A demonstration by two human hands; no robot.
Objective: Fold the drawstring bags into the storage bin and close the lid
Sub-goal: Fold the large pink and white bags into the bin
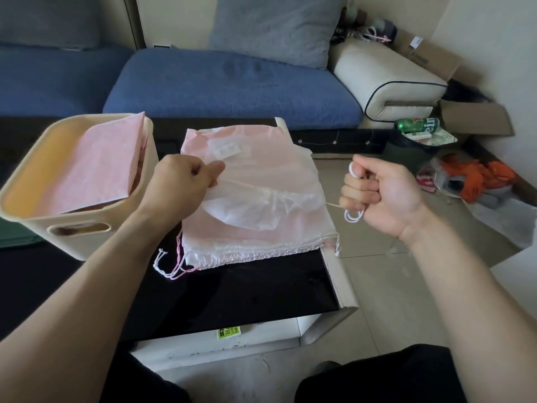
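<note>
A pile of thin pink and white drawstring bags [255,228] lies on the black table [232,298], cords trailing at the near edge. My left hand [180,184] pinches the mouth of a translucent white bag [261,205] held just above the pile. My right hand [383,190] is a fist around that bag's white cord [353,216], pulled taut to the right. The cream storage bin [72,225] stands at the left, a folded pink bag [98,167] leaning inside it. No lid is visible.
A blue sofa [232,85] runs behind the table, with a cream armrest [386,80]. To the right on the tiled floor are a dark waste bin [406,158] topped with a green can, cardboard boxes and orange cloth. My knees are below the table's near edge.
</note>
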